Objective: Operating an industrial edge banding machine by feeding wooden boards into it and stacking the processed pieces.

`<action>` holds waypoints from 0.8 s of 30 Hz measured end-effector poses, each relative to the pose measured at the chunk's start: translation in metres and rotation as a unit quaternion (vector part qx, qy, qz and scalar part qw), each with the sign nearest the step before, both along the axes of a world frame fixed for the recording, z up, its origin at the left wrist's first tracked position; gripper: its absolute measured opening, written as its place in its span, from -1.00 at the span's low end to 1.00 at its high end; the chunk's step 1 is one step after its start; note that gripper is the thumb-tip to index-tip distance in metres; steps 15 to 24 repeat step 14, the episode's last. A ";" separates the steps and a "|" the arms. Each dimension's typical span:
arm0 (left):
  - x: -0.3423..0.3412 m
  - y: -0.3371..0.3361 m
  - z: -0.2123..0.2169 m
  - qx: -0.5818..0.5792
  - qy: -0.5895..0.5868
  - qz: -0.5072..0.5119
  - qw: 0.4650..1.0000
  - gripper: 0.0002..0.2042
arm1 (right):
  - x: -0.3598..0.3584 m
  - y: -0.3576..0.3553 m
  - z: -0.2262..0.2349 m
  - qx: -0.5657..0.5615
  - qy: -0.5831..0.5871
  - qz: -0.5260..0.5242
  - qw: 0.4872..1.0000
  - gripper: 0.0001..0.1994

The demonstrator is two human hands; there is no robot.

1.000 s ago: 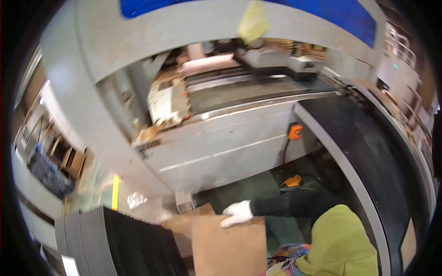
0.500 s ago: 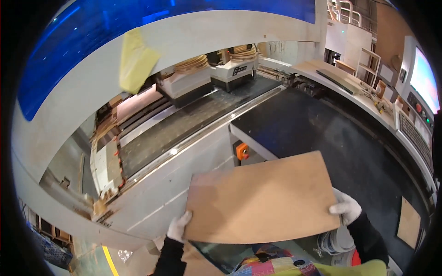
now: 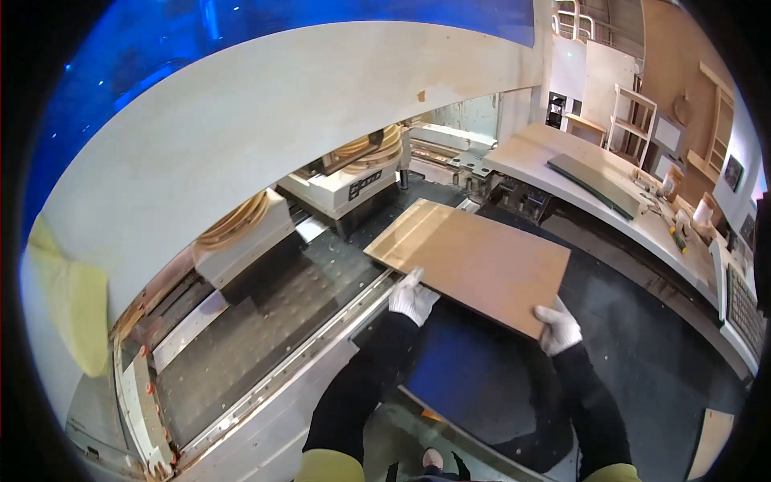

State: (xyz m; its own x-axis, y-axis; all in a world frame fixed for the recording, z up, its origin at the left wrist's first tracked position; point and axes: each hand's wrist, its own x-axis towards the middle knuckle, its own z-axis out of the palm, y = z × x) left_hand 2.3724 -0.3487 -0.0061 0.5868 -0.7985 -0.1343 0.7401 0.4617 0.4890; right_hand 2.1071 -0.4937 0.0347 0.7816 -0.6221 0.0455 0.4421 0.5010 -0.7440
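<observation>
A rectangular brown wood-fibre board (image 3: 482,263) lies between my two white-gloved hands over the machine's dark bed. My left hand (image 3: 412,298) is closed on its near long edge, thumb upward and fingers partly hidden below. At the near right corner, my right hand (image 3: 557,328) grips the board with the thumb on top. The board's far left end reaches over the metal rail (image 3: 321,347) toward a white machine head (image 3: 345,193). Whether its underside touches the bed cannot be made out.
A black side table (image 3: 634,345) spreads to the right, with a small board (image 3: 711,443) at its near right end. Behind it, a pale ledge (image 3: 534,153) carries a dark green panel (image 3: 590,185) and small tools. A yellow cloth (image 3: 72,301) hangs at the left.
Both hands have carried the board forward, away from my body, to the machine bed, turning it on the way. My view has shifted closer to the machine. Both hands keep their grip.
</observation>
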 end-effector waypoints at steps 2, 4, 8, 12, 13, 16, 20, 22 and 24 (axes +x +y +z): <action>0.029 -0.033 -0.013 0.011 -0.007 -0.006 1.000 -0.67 | 0.039 -0.028 -0.017 0.009 0.007 -0.037 0.999 -0.36; 0.057 -0.060 -0.017 0.071 -0.094 0.017 0.993 -0.73 | 0.071 -0.047 -0.031 0.050 0.002 -0.066 0.997 -0.36; 0.084 -0.082 -0.004 0.151 -0.207 0.029 0.966 -0.77 | 0.117 -0.080 -0.042 0.061 -0.008 -0.047 0.997 -0.37; 0.108 -0.084 0.015 0.523 -0.552 0.019 0.649 -0.70 | 0.152 -0.102 -0.046 0.059 0.045 -0.057 0.996 -0.42; 0.113 -0.084 0.013 0.527 -0.647 0.088 0.545 -0.60 | 0.153 -0.106 -0.047 0.060 0.065 -0.048 0.995 -0.43; 0.116 -0.085 0.007 0.524 -0.722 0.136 0.430 -0.49 | 0.154 -0.110 -0.047 0.046 0.088 -0.042 0.994 -0.42; 0.116 -0.085 0.007 0.524 -0.722 0.136 0.430 -0.49 | 0.154 -0.110 -0.047 0.046 0.088 -0.042 0.994 -0.42; 0.116 -0.085 0.007 0.524 -0.722 0.136 0.430 -0.49 | 0.154 -0.110 -0.047 0.046 0.088 -0.042 0.994 -0.42; 0.116 -0.085 0.007 0.524 -0.722 0.136 0.430 -0.49 | 0.154 -0.110 -0.047 0.046 0.088 -0.042 0.994 -0.42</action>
